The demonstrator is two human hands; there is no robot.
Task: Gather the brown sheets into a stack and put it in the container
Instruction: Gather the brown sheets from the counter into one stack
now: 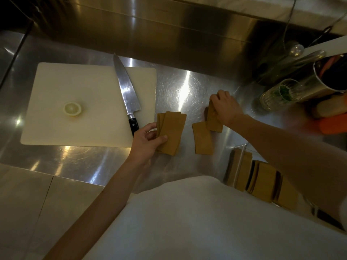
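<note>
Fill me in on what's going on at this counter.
A person is gathering brown sheets on a steel counter. The left hand grips a fanned bunch; the right hand presses on another few, with one sheet lying loose. More sheets already stand in the clear container.

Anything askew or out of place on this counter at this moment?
The brown sheets are not yet one stack: a fanned bunch is under the left hand, a few are under the right hand, and one lies loose between. The knife lies across the cutting board, its handle overhanging the edge near the left hand.
</note>
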